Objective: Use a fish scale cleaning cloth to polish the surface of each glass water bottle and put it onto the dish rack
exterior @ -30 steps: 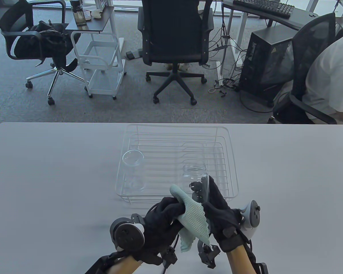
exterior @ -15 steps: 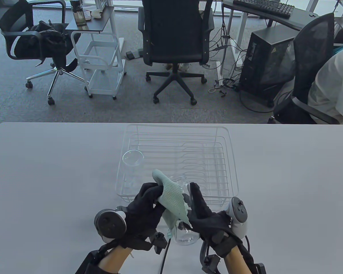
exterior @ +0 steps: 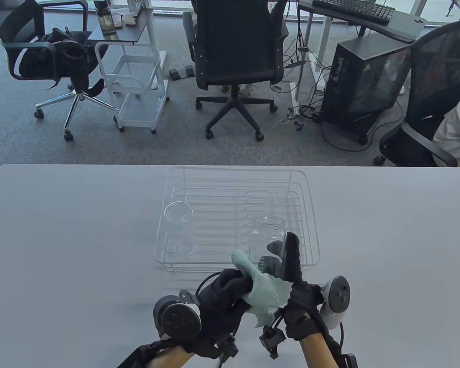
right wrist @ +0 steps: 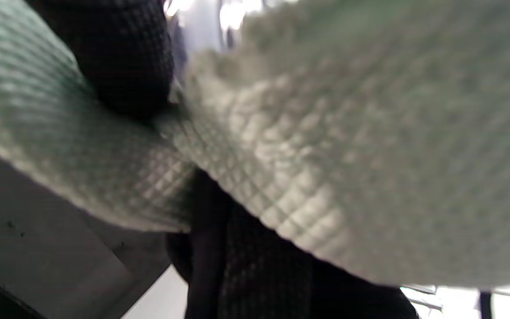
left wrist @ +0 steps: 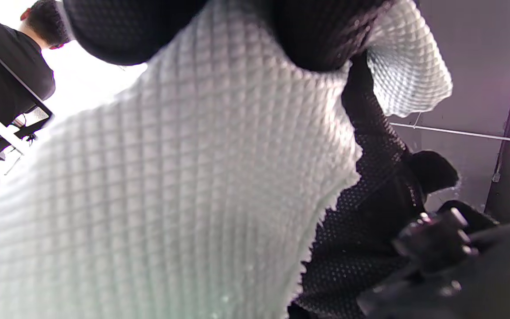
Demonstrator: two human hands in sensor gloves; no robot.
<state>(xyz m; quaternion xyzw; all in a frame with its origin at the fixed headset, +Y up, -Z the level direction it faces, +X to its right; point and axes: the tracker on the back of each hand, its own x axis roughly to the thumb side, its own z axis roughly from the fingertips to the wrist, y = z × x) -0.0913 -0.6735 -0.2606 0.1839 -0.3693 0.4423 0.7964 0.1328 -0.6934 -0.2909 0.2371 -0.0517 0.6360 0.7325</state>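
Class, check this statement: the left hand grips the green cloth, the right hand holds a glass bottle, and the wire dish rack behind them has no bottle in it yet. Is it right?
Not quite. The table view shows one glass bottle already in the dish rack, at its left end. The rest stands: the left hand grips the green cloth, and the right hand holds a second bottle.

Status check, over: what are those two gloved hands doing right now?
Left hand grips the cloth. Right hand holds a glass bottle above the rack's near edge. Second bottle already in the rack. Nothing in the way.
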